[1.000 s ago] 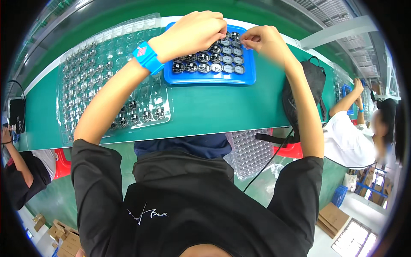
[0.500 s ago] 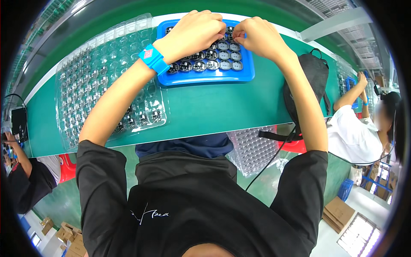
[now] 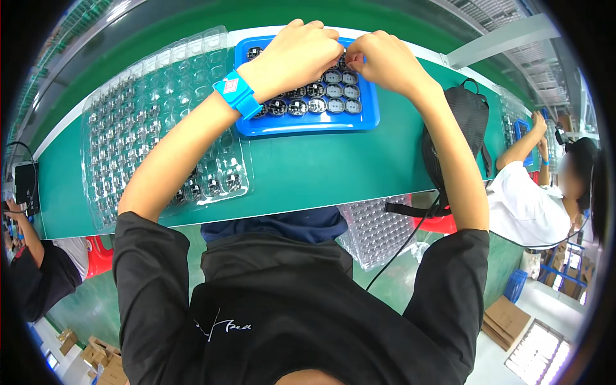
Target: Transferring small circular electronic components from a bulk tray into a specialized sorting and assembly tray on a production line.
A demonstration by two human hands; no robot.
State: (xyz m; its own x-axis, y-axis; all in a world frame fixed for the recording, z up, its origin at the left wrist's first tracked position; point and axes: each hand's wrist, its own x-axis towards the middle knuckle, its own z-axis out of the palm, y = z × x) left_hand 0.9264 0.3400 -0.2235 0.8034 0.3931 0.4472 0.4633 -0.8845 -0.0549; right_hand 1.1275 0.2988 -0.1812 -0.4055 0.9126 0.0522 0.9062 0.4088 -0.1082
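Observation:
A blue tray (image 3: 308,126) lies on the green table with rows of small round parts (image 3: 316,105) in it, dark ones toward the left and paler ones at the right. Over its upper middle, my left hand (image 3: 307,52) has its fingers bent together and pointing down among the parts. At the upper right of the tray, my right hand (image 3: 385,59) has thumb and fingers pinched close. Whatever either hand grips is hidden by the fingers. A blue band (image 3: 236,94) circles my left wrist.
A clear plastic tray (image 3: 128,151) with many small dark parts lies left of the blue tray. To the right is a black mesh bag (image 3: 463,122) with a strap hanging over the table edge. Another clear tray (image 3: 378,224) sits below the edge. Co-workers sit on both sides.
Both hands have shifted slightly downward in the picture, still close over the blue tray. The blue tray sits a little lower in the picture, and the whole view has moved slightly.

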